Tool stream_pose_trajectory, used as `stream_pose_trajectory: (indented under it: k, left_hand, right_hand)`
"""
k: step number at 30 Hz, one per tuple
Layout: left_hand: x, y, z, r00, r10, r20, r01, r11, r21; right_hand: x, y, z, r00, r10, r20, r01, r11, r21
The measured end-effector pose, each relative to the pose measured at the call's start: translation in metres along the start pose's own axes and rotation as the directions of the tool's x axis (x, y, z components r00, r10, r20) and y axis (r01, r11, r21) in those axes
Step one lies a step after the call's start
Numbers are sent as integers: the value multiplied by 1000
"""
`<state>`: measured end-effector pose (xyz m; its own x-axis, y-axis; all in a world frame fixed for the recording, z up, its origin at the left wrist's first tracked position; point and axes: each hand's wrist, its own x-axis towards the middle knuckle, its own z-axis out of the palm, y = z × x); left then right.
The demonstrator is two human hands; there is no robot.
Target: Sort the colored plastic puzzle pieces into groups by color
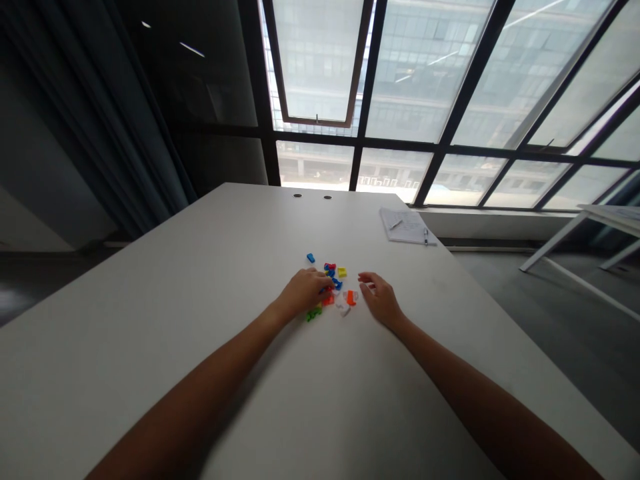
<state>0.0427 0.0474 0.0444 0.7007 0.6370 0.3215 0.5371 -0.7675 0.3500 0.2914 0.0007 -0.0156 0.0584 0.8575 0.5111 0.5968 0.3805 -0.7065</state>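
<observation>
Several small coloured plastic pieces lie in a loose pile on the white table. My left hand reaches over the left side of the pile, its fingertips among blue and red pieces; what they hold, if anything, is hidden. Just below those fingers are green pieces. A yellow piece sits at the pile's right edge, and a lone blue piece lies beyond it. White pieces are beside an orange piece. Right of the orange piece, my right hand rests with fingers apart and nothing in them.
Papers with two pens lie near the table's far right edge. Two round dark inserts are set in the far end. Windows stand beyond, a curtain hangs at the left, and another white table is at the right.
</observation>
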Motion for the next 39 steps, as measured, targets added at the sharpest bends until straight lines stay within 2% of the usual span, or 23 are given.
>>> stream_pose_trajectory:
  k: [2, 7, 10, 13, 16, 18, 20, 22, 26, 28, 32, 35, 39]
  left_hand:
    - [8, -5, -4, 999, -31, -14, 31, 1000, -6]
    - [26, -29, -20, 970, -192, -151, 200, 979, 44]
    - [29, -32, -19, 956, -217, -199, 242, 964, 110]
    - [29, -9, 1, 958, -168, -232, 207, 965, 159]
    - [34, 31, 37, 988, -51, -148, 83, 973, 218]
    - [41, 54, 61, 998, -34, -50, 46, 959, 278]
    - [50, 64, 77, 997, -67, 25, 55, 942, 332]
    - [57, 62, 81, 994, -103, 44, 78, 922, 378]
    - [67, 34, 63, 967, -247, 53, 194, 860, 472]
    - [71, 16, 49, 932, -351, 88, 265, 829, 493]
    - [78, -17, 27, 862, -482, 158, 370, 811, 453]
    - [76, -33, 16, 837, -512, 192, 403, 815, 417]
    - [61, -34, 4, 857, -476, 196, 366, 831, 419]
  right_hand:
    - [-1, -1, 0, 1000, -24, 14, 25, 999, -25]
    - [-1, 0, -1, 1000, -1, 22, 2, 999, -39]
    - [-1, 0, 0, 1000, -4, 25, 5, 1000, -28]
    - [0, -1, -1, 1000, 12, -23, -12, 1000, 27]
    - [2, 2, -4, 986, 101, -134, -83, 988, 130]
    - [4, 6, -6, 961, 182, -209, -140, 970, 198]
    - [5, 10, -8, 936, 244, -252, -183, 952, 244]
    - [5, 12, -9, 928, 269, -257, -203, 945, 258]
    - [5, 13, -7, 940, 261, -218, -211, 950, 229]
    - [5, 12, -6, 945, 262, -198, -218, 952, 216]
    - [5, 12, -5, 945, 277, -174, -240, 948, 209]
    - [5, 11, -6, 949, 277, -152, -245, 948, 203]
    - [5, 8, -7, 957, 262, -122, -238, 954, 185]
